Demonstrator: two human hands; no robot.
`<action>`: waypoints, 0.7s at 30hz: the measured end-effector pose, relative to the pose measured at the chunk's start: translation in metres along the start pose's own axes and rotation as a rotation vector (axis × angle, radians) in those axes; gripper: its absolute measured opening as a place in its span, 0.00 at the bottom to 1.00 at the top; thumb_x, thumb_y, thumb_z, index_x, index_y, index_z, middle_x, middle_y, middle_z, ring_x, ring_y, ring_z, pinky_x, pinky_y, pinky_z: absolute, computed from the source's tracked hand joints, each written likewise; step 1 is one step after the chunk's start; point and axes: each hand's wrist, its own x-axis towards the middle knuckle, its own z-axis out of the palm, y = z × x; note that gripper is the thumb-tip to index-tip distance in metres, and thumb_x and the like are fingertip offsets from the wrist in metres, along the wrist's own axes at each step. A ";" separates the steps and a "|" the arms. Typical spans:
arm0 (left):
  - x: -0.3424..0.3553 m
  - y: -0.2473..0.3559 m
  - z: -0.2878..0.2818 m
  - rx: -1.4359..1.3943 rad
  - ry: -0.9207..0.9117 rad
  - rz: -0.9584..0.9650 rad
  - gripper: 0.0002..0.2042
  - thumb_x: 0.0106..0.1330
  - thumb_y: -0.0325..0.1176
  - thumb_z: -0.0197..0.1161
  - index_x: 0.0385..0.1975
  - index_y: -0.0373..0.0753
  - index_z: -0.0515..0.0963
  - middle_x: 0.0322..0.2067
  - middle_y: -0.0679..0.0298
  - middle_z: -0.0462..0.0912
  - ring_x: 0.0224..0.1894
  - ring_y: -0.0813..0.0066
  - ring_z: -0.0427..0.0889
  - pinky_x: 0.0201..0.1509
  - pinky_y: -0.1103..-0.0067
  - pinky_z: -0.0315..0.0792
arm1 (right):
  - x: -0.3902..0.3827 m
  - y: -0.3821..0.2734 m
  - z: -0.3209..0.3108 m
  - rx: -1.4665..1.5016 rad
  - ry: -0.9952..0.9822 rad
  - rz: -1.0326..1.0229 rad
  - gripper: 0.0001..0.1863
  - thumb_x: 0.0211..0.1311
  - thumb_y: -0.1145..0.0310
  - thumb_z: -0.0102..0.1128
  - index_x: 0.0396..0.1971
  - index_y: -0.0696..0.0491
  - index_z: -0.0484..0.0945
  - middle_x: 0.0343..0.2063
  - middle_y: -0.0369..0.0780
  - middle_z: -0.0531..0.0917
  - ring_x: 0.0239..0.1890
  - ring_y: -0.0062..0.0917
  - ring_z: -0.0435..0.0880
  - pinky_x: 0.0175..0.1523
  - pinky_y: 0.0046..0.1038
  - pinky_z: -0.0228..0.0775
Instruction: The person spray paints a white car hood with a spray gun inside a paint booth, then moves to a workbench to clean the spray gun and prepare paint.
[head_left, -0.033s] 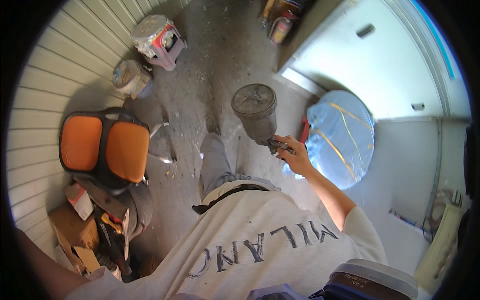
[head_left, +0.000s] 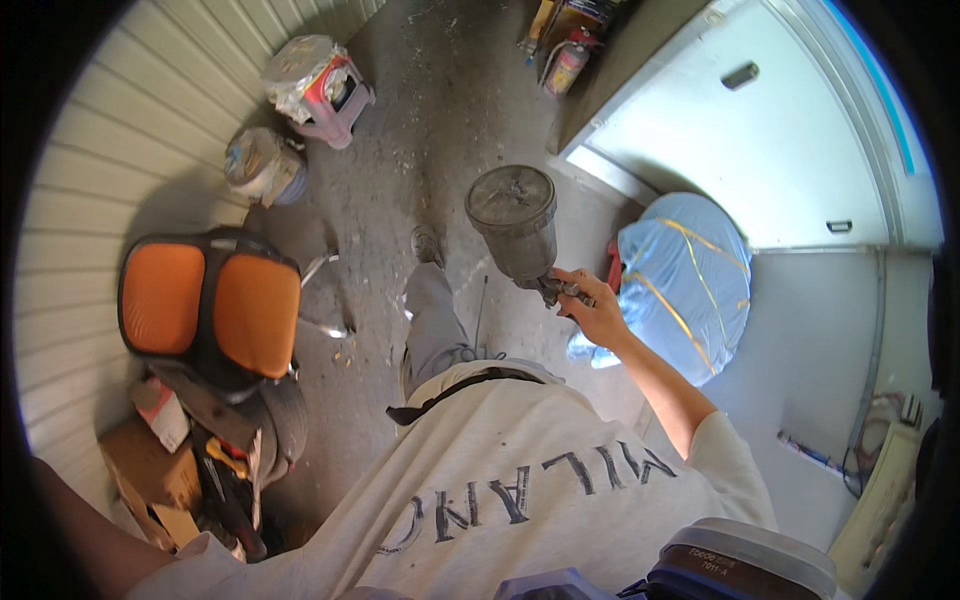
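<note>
"Grey, smudged surfaces come first: what is in the person's grasp?"

"Near the middle of the scene, a dark grey spray gun with a drum-shaped cup (head_left: 518,235). The bare right hand (head_left: 597,314) comes in from the near right and holds it off the floor."

"How do the fingers sit?"

"Curled closely around the slim metal body under the cup. The thumb and fingertips are partly hidden against it, so I cannot tell exactly where each one presses."

"And the left hand?"

"Out of view; only a shadowed left forearm (head_left: 95,545) shows at the near left, so I cannot tell what those fingers do."

"Why grip it so low?"

"Probably so the cup rides upright above the fist, its round lid (head_left: 511,198) facing up and whatever is inside sitting level. From the fingers, the cup lies just beyond and to the left, apart from the fingertips."

"What surrounds it?"

"To the right, a rounded bundle under pale blue plastic sheeting (head_left: 692,290); its yellow bands presumably hold the wrapping tight. To the left, a black-framed chair with two orange panels (head_left: 210,310). Far left, a pale pink plastic stool (head_left: 335,118) serves as a stand for a foil-like, crumpled covering (head_left: 297,70)."
</note>
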 end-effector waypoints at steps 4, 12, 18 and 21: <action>0.115 -0.132 -0.012 -0.021 -0.015 0.071 0.36 0.49 0.32 0.77 0.62 0.36 0.71 0.59 0.54 0.77 0.58 0.56 0.79 0.61 0.65 0.74 | 0.133 -0.043 -0.021 0.014 0.086 -0.020 0.24 0.63 0.82 0.56 0.60 0.58 0.79 0.37 0.35 0.74 0.29 0.17 0.79 0.37 0.21 0.73; 0.397 -0.332 -0.063 0.007 -0.176 0.256 0.41 0.47 0.34 0.79 0.65 0.36 0.68 0.61 0.53 0.75 0.60 0.53 0.77 0.63 0.64 0.73 | 0.363 -0.141 -0.076 -0.200 0.236 -0.177 0.21 0.58 0.83 0.57 0.53 0.61 0.82 0.35 0.38 0.74 0.30 0.19 0.78 0.37 0.23 0.70; 0.612 -0.500 -0.065 0.030 -0.257 0.331 0.45 0.45 0.35 0.80 0.67 0.35 0.66 0.63 0.52 0.73 0.61 0.51 0.76 0.65 0.64 0.72 | 0.606 -0.177 -0.129 0.051 0.211 -0.163 0.22 0.57 0.80 0.59 0.54 0.59 0.82 0.35 0.41 0.73 0.34 0.24 0.73 0.41 0.26 0.67; 0.721 -0.571 -0.084 0.013 -0.292 0.364 0.47 0.44 0.36 0.81 0.68 0.35 0.65 0.64 0.51 0.73 0.62 0.50 0.75 0.66 0.63 0.71 | 0.719 -0.233 -0.157 -0.004 0.133 -0.136 0.24 0.58 0.79 0.58 0.56 0.54 0.82 0.39 0.40 0.74 0.37 0.25 0.76 0.43 0.27 0.70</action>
